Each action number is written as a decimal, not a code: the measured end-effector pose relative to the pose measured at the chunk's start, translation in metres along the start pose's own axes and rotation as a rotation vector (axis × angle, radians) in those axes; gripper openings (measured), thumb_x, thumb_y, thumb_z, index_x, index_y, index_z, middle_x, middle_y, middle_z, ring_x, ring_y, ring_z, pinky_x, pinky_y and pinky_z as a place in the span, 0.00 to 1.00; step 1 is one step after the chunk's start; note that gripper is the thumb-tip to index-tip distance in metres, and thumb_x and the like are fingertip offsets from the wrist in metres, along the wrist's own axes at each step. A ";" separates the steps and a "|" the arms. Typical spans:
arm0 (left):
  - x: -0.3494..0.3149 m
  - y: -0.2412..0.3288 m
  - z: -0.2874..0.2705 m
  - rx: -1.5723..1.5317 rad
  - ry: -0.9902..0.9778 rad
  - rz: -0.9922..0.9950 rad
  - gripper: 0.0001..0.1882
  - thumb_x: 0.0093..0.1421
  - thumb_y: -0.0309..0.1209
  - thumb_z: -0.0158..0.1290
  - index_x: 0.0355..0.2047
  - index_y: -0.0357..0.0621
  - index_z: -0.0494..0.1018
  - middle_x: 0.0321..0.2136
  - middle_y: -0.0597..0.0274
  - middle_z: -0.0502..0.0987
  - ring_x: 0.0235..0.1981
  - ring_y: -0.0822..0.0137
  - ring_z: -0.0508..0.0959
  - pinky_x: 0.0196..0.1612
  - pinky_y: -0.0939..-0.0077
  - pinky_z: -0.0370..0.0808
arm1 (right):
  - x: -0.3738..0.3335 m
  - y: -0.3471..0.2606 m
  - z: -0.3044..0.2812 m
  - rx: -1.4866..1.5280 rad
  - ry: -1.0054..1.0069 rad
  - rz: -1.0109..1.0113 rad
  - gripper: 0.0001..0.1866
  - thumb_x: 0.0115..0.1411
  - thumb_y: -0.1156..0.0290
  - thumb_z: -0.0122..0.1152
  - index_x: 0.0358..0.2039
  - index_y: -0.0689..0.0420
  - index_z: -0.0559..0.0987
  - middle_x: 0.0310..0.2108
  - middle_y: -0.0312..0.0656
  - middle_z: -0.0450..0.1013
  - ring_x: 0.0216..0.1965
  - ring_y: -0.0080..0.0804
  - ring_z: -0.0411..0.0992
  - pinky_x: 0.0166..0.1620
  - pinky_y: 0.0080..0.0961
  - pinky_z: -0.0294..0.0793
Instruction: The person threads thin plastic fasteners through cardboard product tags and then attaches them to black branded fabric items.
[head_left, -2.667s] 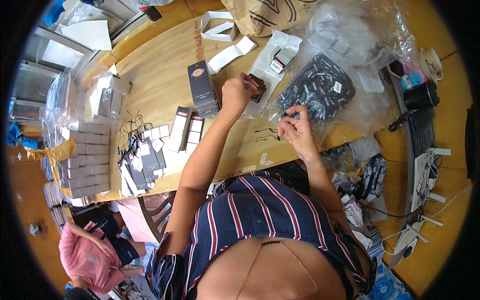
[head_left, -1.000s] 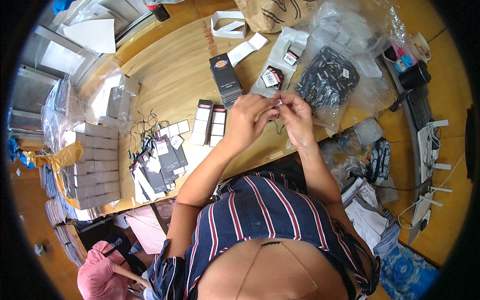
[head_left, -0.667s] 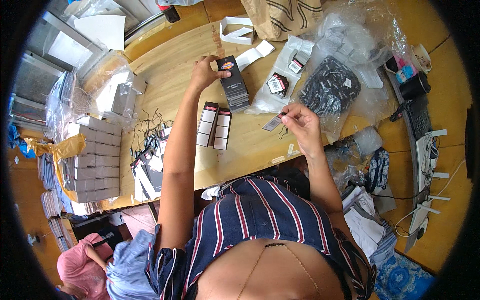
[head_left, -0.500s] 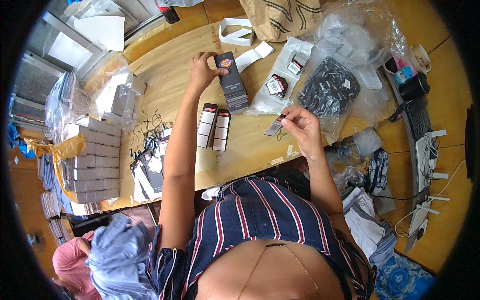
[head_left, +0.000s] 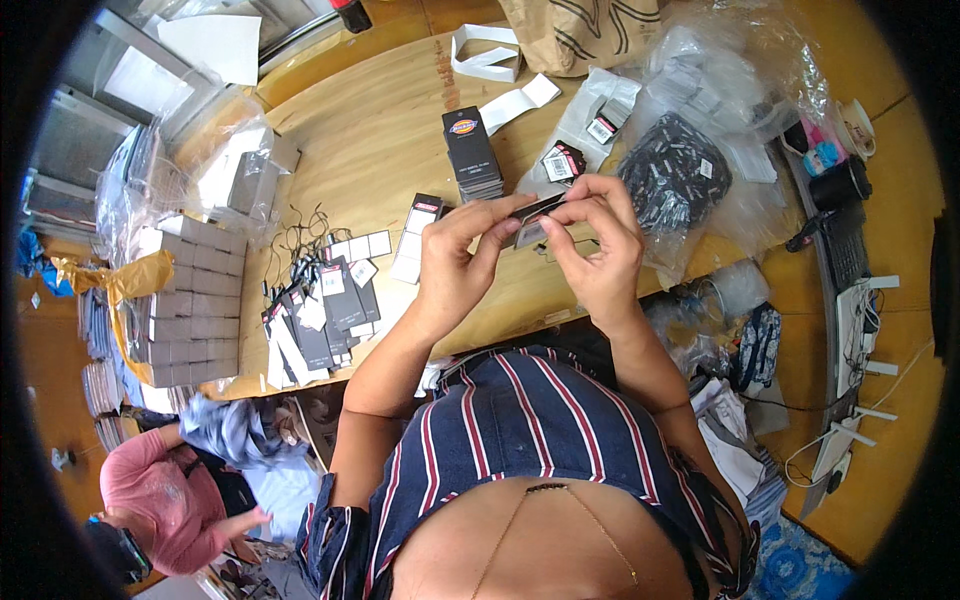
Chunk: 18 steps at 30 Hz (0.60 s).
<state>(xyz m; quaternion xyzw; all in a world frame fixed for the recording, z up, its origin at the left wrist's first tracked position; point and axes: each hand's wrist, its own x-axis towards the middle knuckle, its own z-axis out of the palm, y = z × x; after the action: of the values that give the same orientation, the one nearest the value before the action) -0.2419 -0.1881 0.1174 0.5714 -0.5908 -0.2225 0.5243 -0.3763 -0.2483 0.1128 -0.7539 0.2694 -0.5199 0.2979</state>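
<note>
Both hands meet over the near edge of the table. My left hand [head_left: 460,255] pinches one end of a dark hang tag [head_left: 541,207], seen nearly edge-on. My right hand [head_left: 600,245] pinches its other end, and a smaller pale label shows just under it. Behind them stands a stack of black hang tags [head_left: 472,150] with an oval logo on top. Left of my left hand lies a dark tag with white panels [head_left: 410,245]. A spread of strung black tags [head_left: 330,300] lies further left, with dark cords above it.
Stacked white boxes [head_left: 195,310] stand at the left edge. A plastic bag with dark strings [head_left: 675,170] lies right of my hands, beside a clear bag with small tags [head_left: 600,128]. A brown paper bag [head_left: 580,35] is at the back. Someone in pink [head_left: 165,500] handles cloth at lower left.
My left hand has left the black stack and come right and nearer, joining my right hand at the tag. One of two panelled tags beside the stack no longer shows.
</note>
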 end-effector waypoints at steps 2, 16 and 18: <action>-0.002 0.003 -0.002 0.039 0.000 0.048 0.10 0.50 0.17 0.46 0.34 0.36 0.72 0.29 0.57 0.75 0.29 0.74 0.72 0.33 0.83 0.68 | -0.003 0.000 0.001 0.016 -0.011 0.022 0.06 0.39 0.82 0.59 0.19 0.62 0.71 0.30 0.41 0.61 0.28 0.32 0.66 0.32 0.24 0.65; -0.020 0.002 -0.018 0.088 -0.109 0.236 0.12 0.45 0.20 0.50 0.32 0.40 0.71 0.26 0.57 0.71 0.27 0.61 0.72 0.28 0.74 0.69 | -0.020 0.009 0.008 0.359 -0.190 0.129 0.06 0.41 0.85 0.56 0.20 0.63 0.69 0.28 0.42 0.67 0.32 0.30 0.66 0.38 0.21 0.64; -0.014 -0.028 -0.025 0.032 0.053 -0.012 0.09 0.48 0.27 0.50 0.31 0.38 0.71 0.25 0.57 0.71 0.28 0.63 0.71 0.29 0.75 0.68 | -0.029 0.018 0.011 0.538 -0.230 0.205 0.06 0.43 0.86 0.55 0.21 0.64 0.69 0.28 0.41 0.67 0.33 0.26 0.66 0.38 0.18 0.63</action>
<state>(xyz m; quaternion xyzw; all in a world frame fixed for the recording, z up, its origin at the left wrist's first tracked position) -0.2106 -0.1738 0.0974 0.5891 -0.5769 -0.2010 0.5290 -0.3766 -0.2381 0.0783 -0.6709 0.1613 -0.4511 0.5661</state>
